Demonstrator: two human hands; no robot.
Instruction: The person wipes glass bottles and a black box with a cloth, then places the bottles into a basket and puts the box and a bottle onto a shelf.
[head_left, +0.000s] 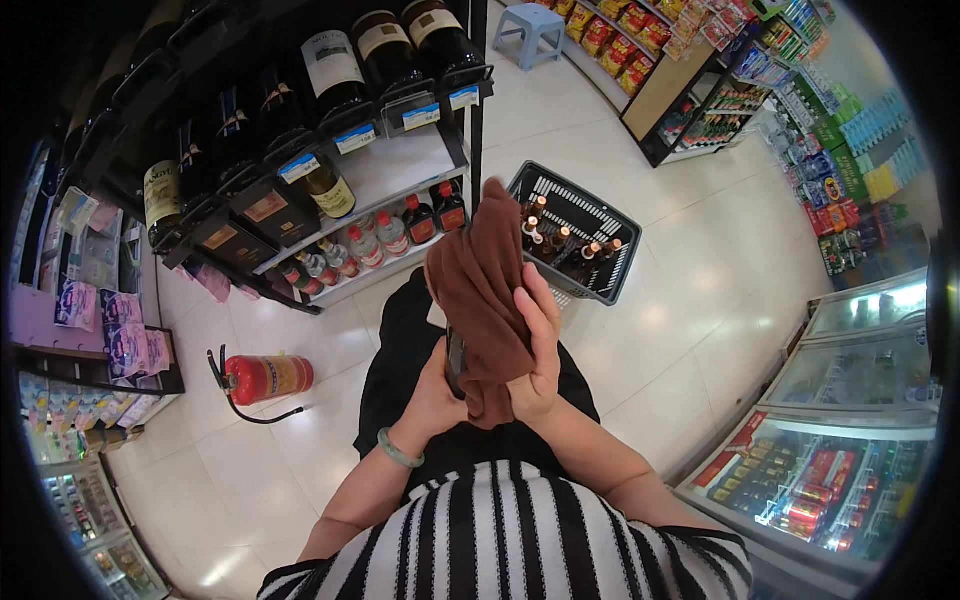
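My left hand grips a dark object, mostly hidden, so its kind cannot be told. A brown cloth is bunched over and around that object. Against the cloth's right side, my right hand presses with curled fingers. Just beyond my hands, a black plastic shopping basket rests on the tiled floor. Several brown glass bottles stand inside it, their capped necks pointing up. The cloth hides part of the basket's left side.
A dark shelf rack with wine bottles and small liquor bottles rises at front left. On the left floor is a red fire extinguisher. A glass-topped freezer stands right; a blue plastic stool is farther ahead.
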